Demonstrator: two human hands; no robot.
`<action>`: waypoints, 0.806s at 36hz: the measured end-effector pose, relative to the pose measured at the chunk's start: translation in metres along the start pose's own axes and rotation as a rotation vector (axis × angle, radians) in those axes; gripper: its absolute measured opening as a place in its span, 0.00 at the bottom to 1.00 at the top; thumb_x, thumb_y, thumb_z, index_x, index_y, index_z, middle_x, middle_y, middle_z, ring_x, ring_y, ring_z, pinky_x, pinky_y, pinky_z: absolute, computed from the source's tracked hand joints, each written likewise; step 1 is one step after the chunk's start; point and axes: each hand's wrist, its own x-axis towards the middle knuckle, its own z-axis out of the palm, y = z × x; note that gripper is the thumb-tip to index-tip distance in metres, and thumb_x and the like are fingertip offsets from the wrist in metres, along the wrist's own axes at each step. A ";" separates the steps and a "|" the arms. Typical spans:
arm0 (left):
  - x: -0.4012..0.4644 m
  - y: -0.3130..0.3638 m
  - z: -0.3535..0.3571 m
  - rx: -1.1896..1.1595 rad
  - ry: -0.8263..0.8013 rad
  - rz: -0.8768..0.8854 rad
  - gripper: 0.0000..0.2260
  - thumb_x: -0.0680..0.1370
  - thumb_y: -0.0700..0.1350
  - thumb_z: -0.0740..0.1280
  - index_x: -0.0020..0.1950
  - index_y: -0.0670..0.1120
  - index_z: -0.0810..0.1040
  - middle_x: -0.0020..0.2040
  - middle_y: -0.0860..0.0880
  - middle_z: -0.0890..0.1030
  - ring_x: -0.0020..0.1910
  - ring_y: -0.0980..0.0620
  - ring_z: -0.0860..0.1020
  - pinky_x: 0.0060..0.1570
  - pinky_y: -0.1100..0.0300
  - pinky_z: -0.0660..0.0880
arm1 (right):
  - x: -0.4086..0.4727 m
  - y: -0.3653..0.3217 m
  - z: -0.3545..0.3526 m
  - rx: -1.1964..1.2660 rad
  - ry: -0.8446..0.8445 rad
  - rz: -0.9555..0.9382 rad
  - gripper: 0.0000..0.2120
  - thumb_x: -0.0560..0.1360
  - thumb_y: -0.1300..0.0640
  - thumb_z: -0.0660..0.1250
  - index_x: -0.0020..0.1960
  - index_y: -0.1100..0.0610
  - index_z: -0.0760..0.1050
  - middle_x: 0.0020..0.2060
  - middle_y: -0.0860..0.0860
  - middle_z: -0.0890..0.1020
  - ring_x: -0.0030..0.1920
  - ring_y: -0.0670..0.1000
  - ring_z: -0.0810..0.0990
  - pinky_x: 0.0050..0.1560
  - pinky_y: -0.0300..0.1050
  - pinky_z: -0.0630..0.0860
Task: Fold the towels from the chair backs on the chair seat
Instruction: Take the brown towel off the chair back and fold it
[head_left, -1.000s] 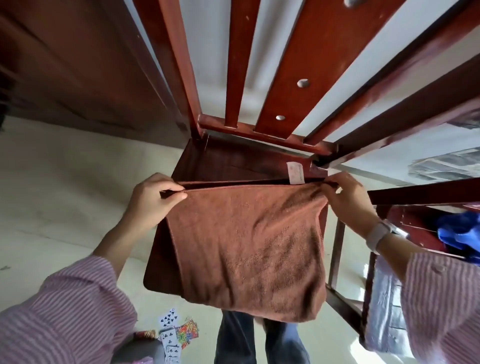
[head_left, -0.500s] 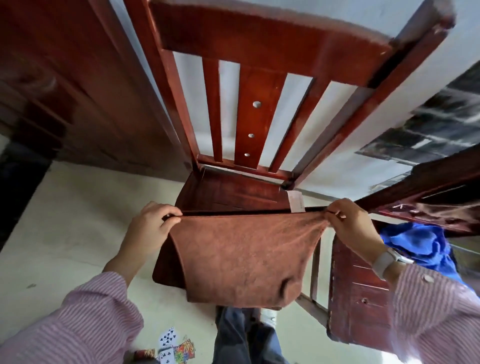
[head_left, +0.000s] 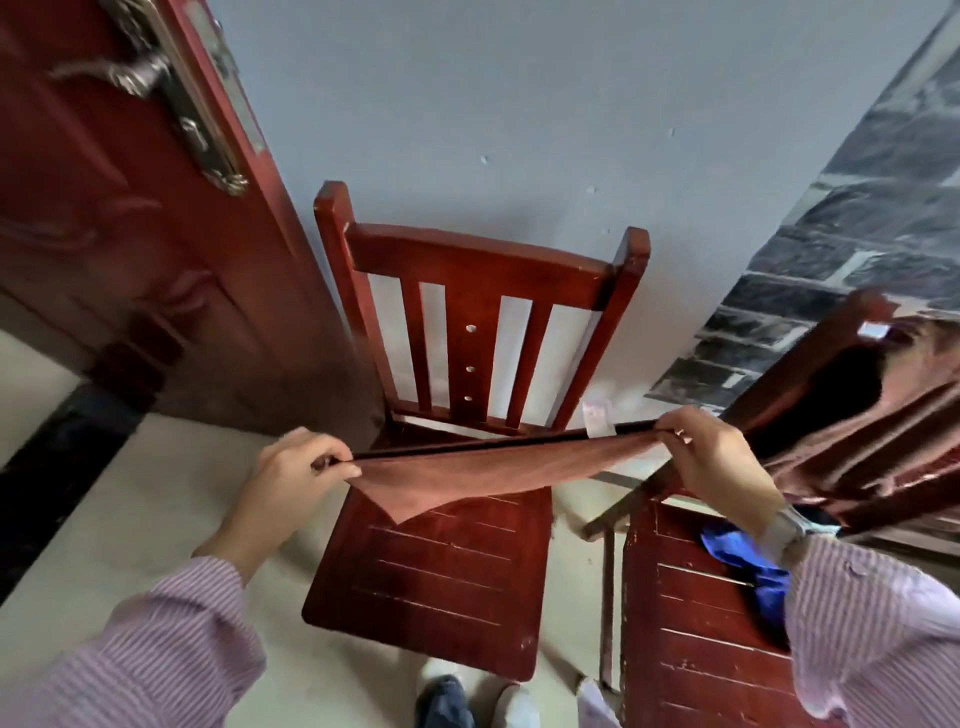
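Note:
I hold a brown towel (head_left: 483, 470) stretched out above the seat (head_left: 436, 577) of a red wooden chair. My left hand (head_left: 293, 470) pinches its left corner and my right hand (head_left: 719, 457) pinches its right corner, by a white label (head_left: 597, 418). The towel is doubled over and lies almost flat in the air, its lower edge hanging a little toward the seat. The chair's slatted back (head_left: 483, 291) is bare. A second brown towel (head_left: 893, 415) hangs over the back of another red chair at the right.
A red door (head_left: 130, 234) with a metal handle stands at the left. The second chair's seat (head_left: 696, 623) at the lower right carries a blue cloth (head_left: 748, 566). A grey wall lies behind. My shoes (head_left: 467, 701) stand on the pale floor below the front chair.
The towel has swung from hanging down to nearly level above the seat. My view has risen, so the whole chair back and the door now show. Both hands keep their corners.

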 end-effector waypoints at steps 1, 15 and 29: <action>0.001 0.005 -0.005 0.019 0.005 0.047 0.10 0.65 0.36 0.75 0.34 0.51 0.79 0.34 0.60 0.72 0.38 0.68 0.72 0.41 0.76 0.64 | 0.003 -0.002 -0.005 0.002 0.013 0.006 0.04 0.71 0.68 0.67 0.45 0.64 0.78 0.40 0.58 0.80 0.43 0.58 0.80 0.46 0.37 0.67; 0.023 0.053 -0.056 -0.049 0.155 0.126 0.18 0.68 0.37 0.73 0.36 0.61 0.74 0.37 0.61 0.76 0.40 0.74 0.73 0.41 0.81 0.64 | 0.034 -0.026 -0.075 0.093 0.119 0.002 0.04 0.72 0.68 0.66 0.47 0.65 0.77 0.42 0.58 0.80 0.43 0.55 0.78 0.46 0.43 0.72; 0.027 0.048 -0.062 -0.024 0.213 0.118 0.11 0.69 0.35 0.72 0.51 0.42 0.82 0.39 0.49 0.81 0.40 0.54 0.78 0.49 0.63 0.72 | 0.034 -0.037 -0.082 0.149 -0.002 0.037 0.15 0.73 0.68 0.65 0.59 0.61 0.75 0.44 0.55 0.80 0.44 0.53 0.78 0.49 0.42 0.71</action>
